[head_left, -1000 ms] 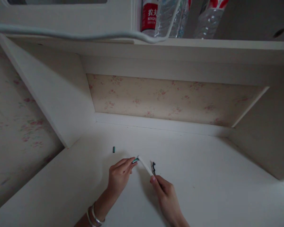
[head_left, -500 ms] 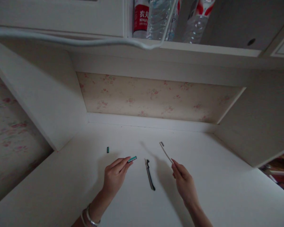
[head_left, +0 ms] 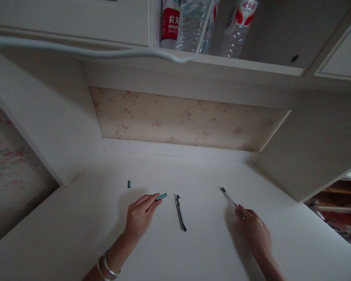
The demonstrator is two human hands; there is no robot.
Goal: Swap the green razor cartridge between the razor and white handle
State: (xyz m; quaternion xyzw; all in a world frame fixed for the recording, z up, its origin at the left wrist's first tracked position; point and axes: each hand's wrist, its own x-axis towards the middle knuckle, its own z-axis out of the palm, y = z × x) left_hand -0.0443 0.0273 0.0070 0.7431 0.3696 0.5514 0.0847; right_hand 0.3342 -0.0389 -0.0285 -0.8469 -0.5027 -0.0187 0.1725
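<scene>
Between the thumb and fingers of my left hand [head_left: 140,216] is a razor cartridge [head_left: 161,196], small, teal and black. My right hand [head_left: 254,230] pinches a toothbrush [head_left: 230,200] with a pale handle; its dark bristle head points up and to the left, low over the white desk [head_left: 204,249]. Lying on the desk between my hands is a black razor handle [head_left: 180,212], touched by neither of them. A second teal and black cartridge [head_left: 129,184] rests on the desk beyond my left hand.
Overhead, an open shelf [head_left: 251,66] holds several plastic water bottles [head_left: 171,23]. A thick white cable or tube [head_left: 105,52] crosses in front of the cabinet. Side panels [head_left: 55,117] close in the desk left and right, and floral wallpaper [head_left: 163,117] lines the back.
My right hand has moved to the right with the toothbrush and lowered its head towards the desk. My left hand keeps its cartridge in nearly the same place. The view has shifted slightly.
</scene>
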